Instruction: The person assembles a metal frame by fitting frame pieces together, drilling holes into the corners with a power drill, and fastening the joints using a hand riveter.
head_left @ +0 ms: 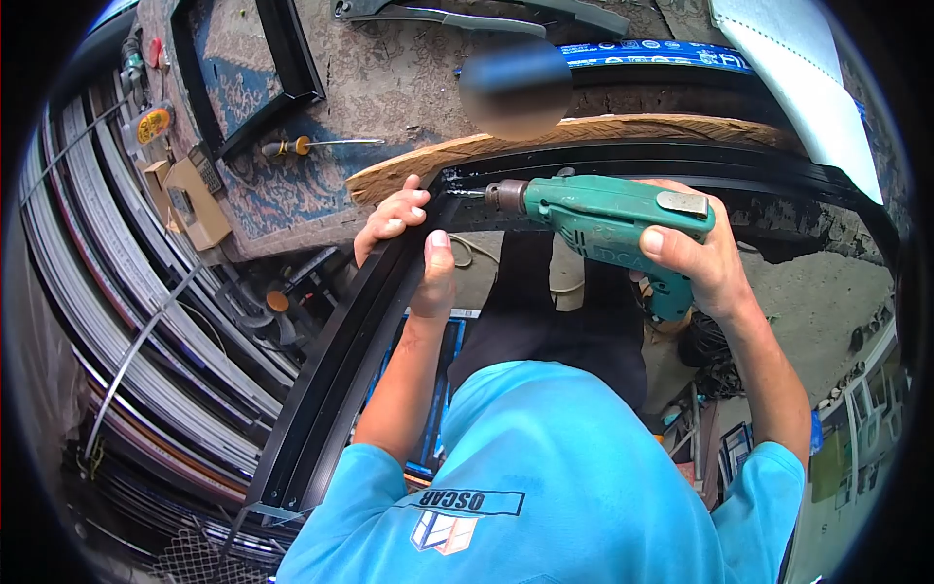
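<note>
My right hand (718,255) grips a green power drill (608,206), held level and pointing left. Its thin bit meets the black metal frame (341,336) close to the corner where two profiles join. Pale shavings lie around the bit's tip. At that same corner, my left hand (437,280) clasps the side profile, thumb on the near face and fingers over the far side. One profile slants down to the lower left; the other, the top profile (681,156), runs off to the right. I cannot make out the index finger on the drill's trigger.
A wood strip (409,173) lies behind the top profile on a carpet-covered bench (389,97). Beyond are a screwdriver (288,148), a smaller black frame (306,63), a grey-handled tool (457,18) and white paper (778,68). Long profiles (146,292) are stacked at left.
</note>
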`<move>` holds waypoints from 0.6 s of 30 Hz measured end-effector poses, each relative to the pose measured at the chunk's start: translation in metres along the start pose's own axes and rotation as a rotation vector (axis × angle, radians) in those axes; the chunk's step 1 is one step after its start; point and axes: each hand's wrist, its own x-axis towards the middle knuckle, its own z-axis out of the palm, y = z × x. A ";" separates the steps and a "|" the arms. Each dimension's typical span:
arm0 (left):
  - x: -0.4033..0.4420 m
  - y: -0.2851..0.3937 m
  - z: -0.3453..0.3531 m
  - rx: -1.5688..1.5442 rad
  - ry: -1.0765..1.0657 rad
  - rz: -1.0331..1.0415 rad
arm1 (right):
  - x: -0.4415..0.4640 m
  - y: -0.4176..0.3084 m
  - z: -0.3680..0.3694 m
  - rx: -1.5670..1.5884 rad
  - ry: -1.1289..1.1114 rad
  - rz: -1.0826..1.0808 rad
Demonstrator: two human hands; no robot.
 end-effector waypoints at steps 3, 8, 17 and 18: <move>0.000 0.000 -0.001 -0.004 -0.012 -0.003 | -0.001 0.001 0.000 -0.014 0.000 0.009; 0.001 0.001 -0.001 0.014 -0.014 -0.020 | -0.001 0.008 0.003 -0.009 0.034 -0.047; 0.000 -0.002 -0.004 0.021 -0.042 0.023 | 0.006 -0.006 -0.001 -0.113 -0.011 -0.099; 0.001 -0.003 -0.003 0.026 -0.041 0.031 | 0.006 -0.005 -0.001 -0.117 -0.010 -0.102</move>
